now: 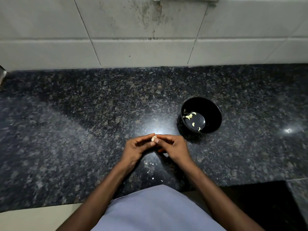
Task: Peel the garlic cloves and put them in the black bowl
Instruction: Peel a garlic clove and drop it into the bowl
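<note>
Currently left hand [135,148] and right hand [172,147] both pinch garlic clove [153,138] at fingertips, mid-counter [83,114], skin likely partly on. Black bowl [215,114] sits forward-right of hands, near, right hand closer; several peeled cloves [189,116] inside. Clove long axis unclear. Skin flakes [150,163] on counter below hands.

Fingers [154,140] hide most of the garlic clove [152,138].

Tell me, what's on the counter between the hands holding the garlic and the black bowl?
Nothing; the head view shows only bare speckled dark granite counter between the right hand, pinching the small pale garlic clove with the left hand, and the round black bowl.
</note>
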